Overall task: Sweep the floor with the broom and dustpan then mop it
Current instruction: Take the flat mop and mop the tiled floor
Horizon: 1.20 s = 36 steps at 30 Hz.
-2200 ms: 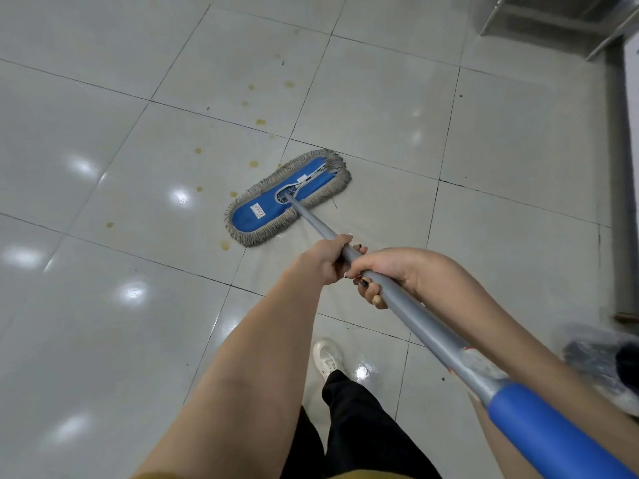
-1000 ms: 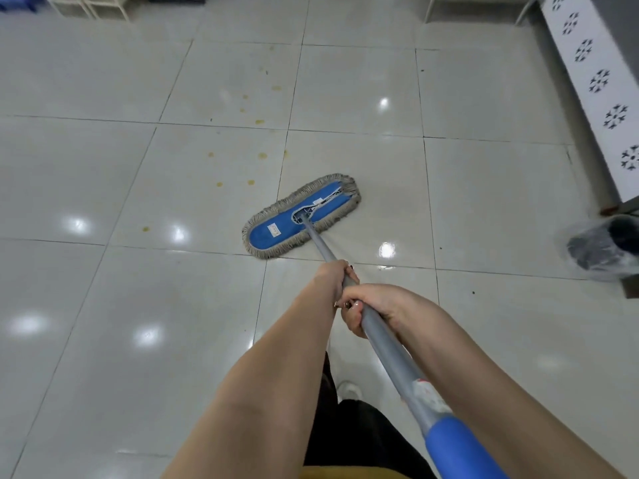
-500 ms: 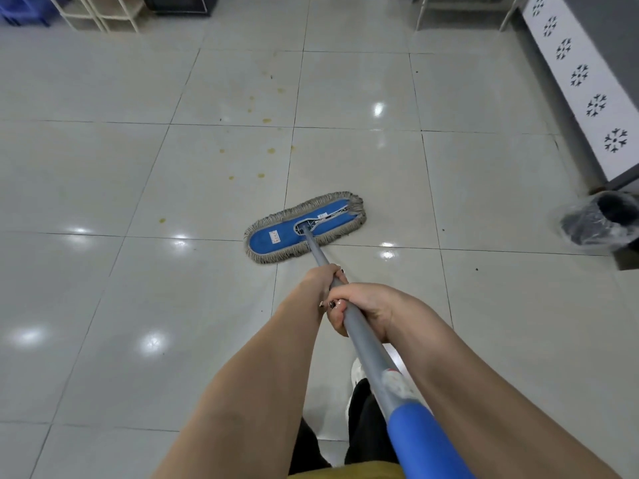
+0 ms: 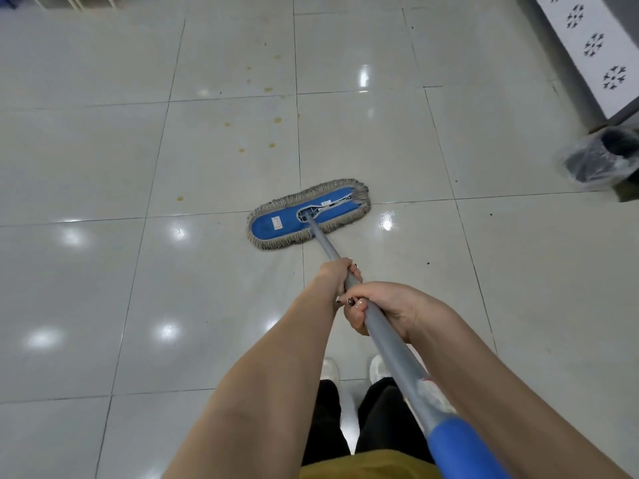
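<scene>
Grip: I have both hands wrapped around the grey mop handle; the left hand sits further down the pole, the right hand just behind it, the two touching.
Pole: it runs from the blue grip sleeve at the lower right up to the socket in the middle of the mop head.
Mop head: flat on the tiled floor, lying across a grout line, tilted so its right end is further from me.
Stains: the yellowish spots sit beyond the head, apart from it, none under the fringe.
Risk, missed spots: if I keep the stroke short, I judge the head will not reach the far spots near the top.
Risk, smearing: the spots may drag into streaks if the pad is dry; I cannot tell whether it is wet.
Risk, slipping: the tiles shine with reflections and my white shoes stand close behind the stroke.
Risk, snagging: a wide swing to the right could catch the plastic-wrapped dark object by the wall panel.
Count: one mop, two hands on it, two shoes, one wrapped object, roughly ten spots, several faint; no broom or dustpan in view.
</scene>
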{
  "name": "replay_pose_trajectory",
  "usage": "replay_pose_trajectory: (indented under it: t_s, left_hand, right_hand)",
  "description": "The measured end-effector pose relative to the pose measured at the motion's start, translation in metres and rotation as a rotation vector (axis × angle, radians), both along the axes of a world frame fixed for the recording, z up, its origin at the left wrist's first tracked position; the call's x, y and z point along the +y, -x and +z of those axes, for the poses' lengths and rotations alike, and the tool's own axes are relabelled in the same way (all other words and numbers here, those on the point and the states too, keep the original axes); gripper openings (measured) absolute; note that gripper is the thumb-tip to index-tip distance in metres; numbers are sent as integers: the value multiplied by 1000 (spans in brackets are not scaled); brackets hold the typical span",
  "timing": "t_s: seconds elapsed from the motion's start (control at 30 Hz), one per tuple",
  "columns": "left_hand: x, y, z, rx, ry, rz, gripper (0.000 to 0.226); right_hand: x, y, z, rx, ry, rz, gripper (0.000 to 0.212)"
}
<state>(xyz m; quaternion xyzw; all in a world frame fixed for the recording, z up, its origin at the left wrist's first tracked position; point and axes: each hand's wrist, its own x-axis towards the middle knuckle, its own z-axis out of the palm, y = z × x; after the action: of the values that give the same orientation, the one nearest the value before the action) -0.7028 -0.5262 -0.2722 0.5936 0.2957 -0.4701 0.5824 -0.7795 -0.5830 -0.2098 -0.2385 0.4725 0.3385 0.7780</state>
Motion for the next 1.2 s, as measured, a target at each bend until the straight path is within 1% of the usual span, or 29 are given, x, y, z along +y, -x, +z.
replay_pose_trajectory:
  t_s: [0.13, 0.23, 0.4, 0.67, 0.77, 0.93, 1.1, 1.2]
  left_hand:
    - [24, 13, 3, -16, -2, 46, 34]
    - [41, 30, -1, 11, 21, 105, 31]
    - [72, 62, -6, -11, 14, 172, 33]
    - [106, 128, -14, -67, -60, 187, 30]
    - [119, 143, -20, -49, -41, 224, 30]
    - [134, 144, -28, -18, -1, 264, 30]
    - [132, 117, -30, -19, 13, 252, 31]
    - [128, 99, -32, -7, 48, 253, 32]
  right_hand:
    - [25, 12, 0, -8, -4, 15, 24]
    - [39, 27, 1, -9, -6, 36, 25]
    - [70, 60, -1, -34, -25, 71, 22]
    - [96, 123, -1, -51, -37, 152, 26]
    - [107, 137, -4, -60, -48, 183, 26]
    - [122, 135, -11, -62, -9, 263, 25]
    - [119, 105, -17, -34, -13, 272, 25]
    - [111, 85, -21, -28, -9, 285, 29]
